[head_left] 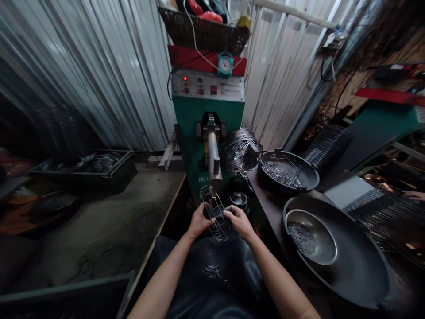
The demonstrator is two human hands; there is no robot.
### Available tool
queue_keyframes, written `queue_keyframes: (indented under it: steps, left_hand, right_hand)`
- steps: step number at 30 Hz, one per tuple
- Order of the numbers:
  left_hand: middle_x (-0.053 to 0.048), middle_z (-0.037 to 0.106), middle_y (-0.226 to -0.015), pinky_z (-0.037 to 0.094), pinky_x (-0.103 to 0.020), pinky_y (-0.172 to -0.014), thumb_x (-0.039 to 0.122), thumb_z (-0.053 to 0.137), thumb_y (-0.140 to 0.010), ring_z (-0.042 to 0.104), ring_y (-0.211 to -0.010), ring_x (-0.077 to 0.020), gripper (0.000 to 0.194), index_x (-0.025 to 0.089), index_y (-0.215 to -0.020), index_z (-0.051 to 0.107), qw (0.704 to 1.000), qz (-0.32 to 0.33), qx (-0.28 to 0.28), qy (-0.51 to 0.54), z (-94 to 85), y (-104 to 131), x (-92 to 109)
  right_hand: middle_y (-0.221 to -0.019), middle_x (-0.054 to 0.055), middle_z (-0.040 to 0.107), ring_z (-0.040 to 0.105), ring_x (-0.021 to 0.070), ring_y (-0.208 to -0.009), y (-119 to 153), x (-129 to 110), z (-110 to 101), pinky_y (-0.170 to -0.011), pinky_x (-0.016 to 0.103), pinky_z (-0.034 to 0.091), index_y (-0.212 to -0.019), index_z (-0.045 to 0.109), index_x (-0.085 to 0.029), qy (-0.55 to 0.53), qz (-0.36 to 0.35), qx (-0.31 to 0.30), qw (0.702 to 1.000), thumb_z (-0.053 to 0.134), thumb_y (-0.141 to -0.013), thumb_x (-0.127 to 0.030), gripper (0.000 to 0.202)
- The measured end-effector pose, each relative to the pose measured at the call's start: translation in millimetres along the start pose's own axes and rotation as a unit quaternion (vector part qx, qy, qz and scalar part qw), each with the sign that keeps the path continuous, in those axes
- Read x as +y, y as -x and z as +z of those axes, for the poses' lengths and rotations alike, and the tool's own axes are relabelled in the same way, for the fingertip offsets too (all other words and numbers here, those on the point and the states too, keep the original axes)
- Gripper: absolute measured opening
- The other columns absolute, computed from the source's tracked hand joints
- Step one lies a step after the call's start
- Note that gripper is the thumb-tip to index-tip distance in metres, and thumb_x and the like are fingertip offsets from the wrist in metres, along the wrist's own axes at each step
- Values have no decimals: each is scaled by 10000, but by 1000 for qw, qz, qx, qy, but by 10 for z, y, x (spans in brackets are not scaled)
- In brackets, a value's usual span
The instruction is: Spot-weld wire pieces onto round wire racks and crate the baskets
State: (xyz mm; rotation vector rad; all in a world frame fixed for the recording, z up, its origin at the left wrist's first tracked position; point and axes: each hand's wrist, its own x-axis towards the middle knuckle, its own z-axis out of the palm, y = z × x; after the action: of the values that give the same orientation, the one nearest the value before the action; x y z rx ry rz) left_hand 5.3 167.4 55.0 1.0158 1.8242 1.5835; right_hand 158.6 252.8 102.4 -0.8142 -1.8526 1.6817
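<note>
A wire rack of thin, curved metal rods sits under the electrode arm of a green spot welder. Fingers of my left hand are closed on its left side. My right hand is pinched at the rack's right edge; whether it grips the rack or a small piece of wire is too small to tell. Short metal wire pieces lie on the dark apron over my lap.
To the right stand a dark pan of wire parts and a larger pan with a metal bowl of short pieces. Wire rings hang beside the welder. A green bin is at left. Another person's hand shows far right.
</note>
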Motion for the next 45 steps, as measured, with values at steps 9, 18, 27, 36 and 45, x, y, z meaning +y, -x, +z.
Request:
queue_keyframes:
  steps: [9, 18, 27, 36, 45]
  left_hand:
    - [-69, 573, -1072, 394, -369, -931, 280, 774, -524, 535, -1052, -226, 645, 212, -1088, 469, 999, 27, 17, 26, -6, 68, -152]
    - [-44, 578, -968, 450, -330, -837, 260, 782, -499, 558, -973, -202, 587, 206, -999, 479, 994, -45, 44, 94, -12, 26, -152]
    - [-35, 593, -917, 440, -342, -825, 286, 789, -492, 578, -894, -190, 599, 188, -1002, 490, 992, -34, 54, 111, -22, -90, -181]
    - [-72, 610, -974, 433, -360, -845, 252, 801, -473, 581, -915, -204, 636, 176, -1032, 507, 982, -77, 31, 170, 25, -194, -206]
    - [-69, 610, -984, 427, -344, -855, 293, 803, -486, 568, -951, -207, 653, 178, -1068, 530, 980, -80, 57, 172, 19, -213, -234]
  right_hand:
    - [-728, -8, 610, 537, 143, -697, 239, 45, -80, -683, 261, 414, -801, 633, -166, -24, 29, -24, 999, 630, -676, -354, 225]
    - [-738, 12, 620, 550, 168, -716, 139, -27, 80, -660, 265, 428, -786, 639, -166, -21, 1, 1, 1000, 606, -706, -388, 238]
    - [-696, 9, 621, 553, 162, -676, -2, -91, 104, -650, 261, 428, -770, 641, -157, -2, -18, 25, 1000, 595, -695, -374, 234]
    - [-720, 9, 622, 552, 158, -687, -139, -79, 76, -631, 256, 428, -810, 644, -167, -15, -8, 31, 999, 598, -677, -399, 272]
    - [-627, -26, 539, 483, 121, -616, -80, -25, -12, -602, 237, 377, -693, 591, -168, 15, -12, 10, 1000, 590, -696, -376, 208]
